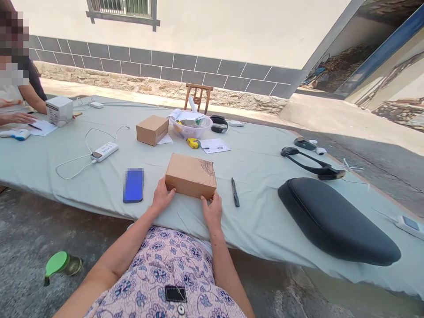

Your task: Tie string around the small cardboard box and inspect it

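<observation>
Cardboard box (189,173), brown and rectangular, is grasped at its near corners by left hand (162,195) and right hand (213,210); a slim dark pen-shaped object (235,192) lies rightward of both.

The scene is lit by bright daylight, and the pale wall (232,31) is nearly washed out. The ground (145,96) at its foot is sunlit; the tablecloth (49,168) is more softly lit. The cardboard box (190,174) is rendered fairly sharply. The edges are stretched by wide-angle distortion. 2 areas, a phone (134,184) and a person's head (13,35), are pixelated.
</observation>
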Available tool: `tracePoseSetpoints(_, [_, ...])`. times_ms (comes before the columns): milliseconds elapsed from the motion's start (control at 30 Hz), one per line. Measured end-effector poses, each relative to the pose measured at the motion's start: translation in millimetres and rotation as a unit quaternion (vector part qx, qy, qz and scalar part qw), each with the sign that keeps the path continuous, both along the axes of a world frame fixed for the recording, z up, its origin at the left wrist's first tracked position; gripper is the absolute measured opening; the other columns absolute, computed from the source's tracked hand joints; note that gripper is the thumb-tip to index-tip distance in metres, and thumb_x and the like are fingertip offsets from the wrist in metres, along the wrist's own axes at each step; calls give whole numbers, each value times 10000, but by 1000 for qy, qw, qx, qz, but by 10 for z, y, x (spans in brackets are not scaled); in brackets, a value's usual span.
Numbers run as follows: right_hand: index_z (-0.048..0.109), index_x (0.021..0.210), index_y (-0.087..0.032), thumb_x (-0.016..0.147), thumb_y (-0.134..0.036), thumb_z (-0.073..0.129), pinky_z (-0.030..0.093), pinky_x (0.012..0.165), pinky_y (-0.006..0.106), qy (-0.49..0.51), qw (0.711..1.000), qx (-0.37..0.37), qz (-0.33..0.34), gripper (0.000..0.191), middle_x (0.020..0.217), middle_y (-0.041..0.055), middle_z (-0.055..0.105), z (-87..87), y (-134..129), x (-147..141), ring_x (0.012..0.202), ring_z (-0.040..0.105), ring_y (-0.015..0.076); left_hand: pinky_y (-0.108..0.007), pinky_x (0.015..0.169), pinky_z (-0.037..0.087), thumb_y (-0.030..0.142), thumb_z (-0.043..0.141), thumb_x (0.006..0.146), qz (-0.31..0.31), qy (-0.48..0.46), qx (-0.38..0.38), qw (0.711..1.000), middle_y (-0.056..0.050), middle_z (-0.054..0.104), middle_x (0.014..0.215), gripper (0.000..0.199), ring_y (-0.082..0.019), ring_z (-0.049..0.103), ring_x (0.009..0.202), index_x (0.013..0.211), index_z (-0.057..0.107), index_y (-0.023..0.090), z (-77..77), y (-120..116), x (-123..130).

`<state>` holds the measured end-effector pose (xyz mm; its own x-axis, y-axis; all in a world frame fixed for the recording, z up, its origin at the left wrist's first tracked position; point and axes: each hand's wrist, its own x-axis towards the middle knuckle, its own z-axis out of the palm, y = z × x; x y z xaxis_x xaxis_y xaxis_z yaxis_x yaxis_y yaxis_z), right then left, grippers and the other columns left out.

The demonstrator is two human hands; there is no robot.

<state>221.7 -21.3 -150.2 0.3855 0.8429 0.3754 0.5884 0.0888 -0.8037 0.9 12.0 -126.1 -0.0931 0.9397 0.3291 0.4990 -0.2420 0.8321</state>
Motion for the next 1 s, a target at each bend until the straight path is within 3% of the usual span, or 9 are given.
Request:
tracePoseSetpoints(467, [531, 1319, -146, 862, -441, 517, 513, 941, 475, 27, 999, 3, 16, 544, 1090, 126, 633, 16, -8, 9, 1005, 607, 264, -464, 1021, 498, 226, 620, 814, 4, 16, -2, 1000, -157, 619, 1280, 559, -290, 592, 1243, 1353, 486, 160, 51, -6, -45])
tracePoseSetpoints(733, [522, 1329, -154, 829, -469, 558, 514, 937, 464, 68, 998, 15, 3, 592, 1147, 146, 643, 108, -48, -23, 1023, 622, 260, -402, 947, 533, 291, 645, 829, 9, -33, 6, 999, -138, 631, 1295, 580, -247, 634, 1148, 1372, 475, 179, 64, -34, -27])
tracePoseSetpoints(900, [451, 1406, -178, 864, -532, 568, 501, 961, 448, 82, 991, 94, -53, 658, 1111, 119, 660, 331, -245, -61, 1019, 631, 239, -425, 919, 533, 449, 642, 871, 73, 4, 63, 995, -124, 669, 1162, 629, -246, 651, 1036, 1407, 442, 189, 271, -209, 46])
tracePoseSetpoints(1000, [441, 1412, -176, 892, -547, 559, 486, 986, 475, 34, 987, 145, -67, 650, 1132, 135, 637, 509, -389, -89, 1052, 618, 256, -477, 1018, 480, 533, 636, 873, 91, 53, 131, 986, -171, 614, 1276, 677, -297, 597, 1178, 1414, 433, 181, 462, -349, 144])
